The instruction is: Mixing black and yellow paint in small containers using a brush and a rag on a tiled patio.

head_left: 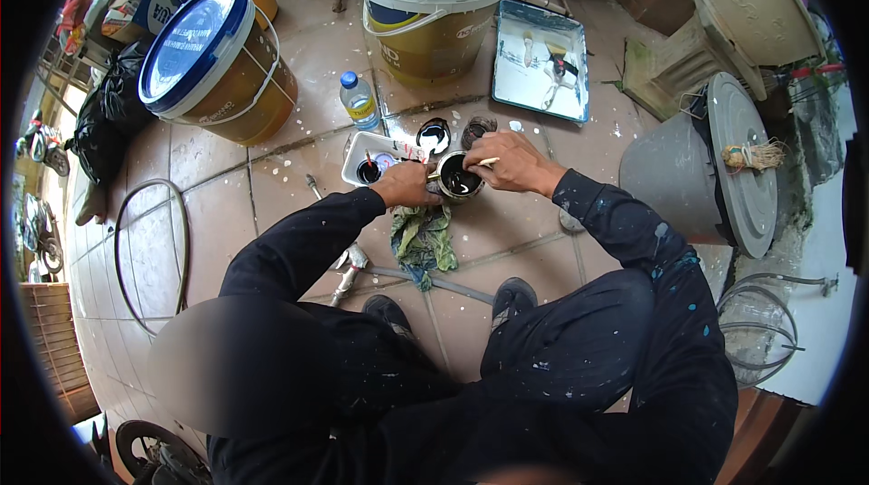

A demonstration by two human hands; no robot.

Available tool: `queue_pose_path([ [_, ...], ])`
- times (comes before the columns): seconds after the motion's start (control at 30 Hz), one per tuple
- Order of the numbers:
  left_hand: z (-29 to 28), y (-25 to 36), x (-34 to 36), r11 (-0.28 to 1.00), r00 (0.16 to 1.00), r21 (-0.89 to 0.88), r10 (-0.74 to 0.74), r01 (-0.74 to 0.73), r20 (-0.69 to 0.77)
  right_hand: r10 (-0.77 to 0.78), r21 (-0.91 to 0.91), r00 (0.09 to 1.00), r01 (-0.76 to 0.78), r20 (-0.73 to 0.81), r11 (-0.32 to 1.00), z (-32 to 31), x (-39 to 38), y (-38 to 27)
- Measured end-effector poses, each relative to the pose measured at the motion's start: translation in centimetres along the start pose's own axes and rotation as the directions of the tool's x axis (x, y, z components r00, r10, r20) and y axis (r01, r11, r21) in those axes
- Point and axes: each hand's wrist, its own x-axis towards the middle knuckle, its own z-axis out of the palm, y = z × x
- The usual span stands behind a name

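A small round can (463, 199) of dark paint stands on the tiles in front of me. My left hand (405, 185) is closed at its left side, fingers against the rim. My right hand (514, 164) pinches a thin pale stick (490, 161) slanting over the can's mouth; its lower end is hard to make out. Just beyond the can lie a lid smeared black and white (434, 136) and another dark, round piece (478, 128). Left of them sits a white plastic tray (353, 152) with small paint cups in it. A crumpled green rag (424, 241) lies nearer me.
Two lidded paint buckets (217, 78) (425, 42) stand beyond, with a water bottle (359, 103) between them. A paint tray (507, 78) lies at far right. A grey bin (665, 168) stands right. A metal spray tool (347, 279) and hose (434, 281) lie before my feet.
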Motion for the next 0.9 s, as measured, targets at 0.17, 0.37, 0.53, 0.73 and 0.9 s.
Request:
queue_pose_path([
  [0.17,-0.4,0.3,-0.2,1.0,1.0,-0.018,-0.005,0.006,0.029,0.099,0.226,0.988,-0.125,0.123,0.966,1.0,0.1,-1.1],
  [0.37,-1.3,0.0,-1.5,1.0,1.0,-0.022,0.0,-0.001,-0.016,0.125,0.089,0.99,-0.131,0.071,0.987,0.4,-0.2,-1.2],
  [0.53,-4.8,0.8,-2.1,0.998,0.998,-0.03,-0.058,0.059,0.036,0.336,0.224,0.941,-0.338,0.044,0.914,0.7,-2.0,0.5],
  [0.73,-6.4,1.2,-3.0,0.971,0.996,-0.237,0.054,-0.037,0.066,0.402,0.05,0.914,-0.4,-0.049,0.915,1.2,-3.8,1.6],
  [0.9,-8.4,1.9,-3.2,0.781,0.881,-0.517,-0.088,0.351,0.465,0.388,-0.29,0.922,-0.368,0.012,0.884,-0.6,-4.7,0.7],
])
